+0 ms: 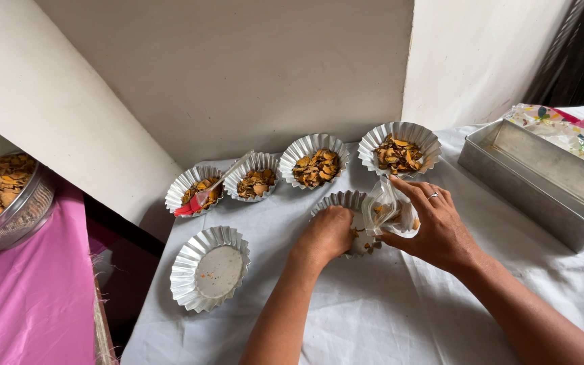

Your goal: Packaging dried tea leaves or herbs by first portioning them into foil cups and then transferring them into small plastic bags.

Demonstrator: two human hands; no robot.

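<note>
Both forearms reach over the white cloth (373, 318); the left hand (326, 233), clenched, presses into a fluted tin (339, 201), while the right hand (437, 226) pinches a clear plastic bag (388, 213) above it.

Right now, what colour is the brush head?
Red, on the brush in the leftmost filled mould; head view.

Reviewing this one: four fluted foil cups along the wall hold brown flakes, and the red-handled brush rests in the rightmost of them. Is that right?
Not quite. The head view shows the red-handled brush resting in the leftmost fluted foil cup of the four along the wall, not the rightmost fluted foil cup. All four do hold brown flakes.
</note>
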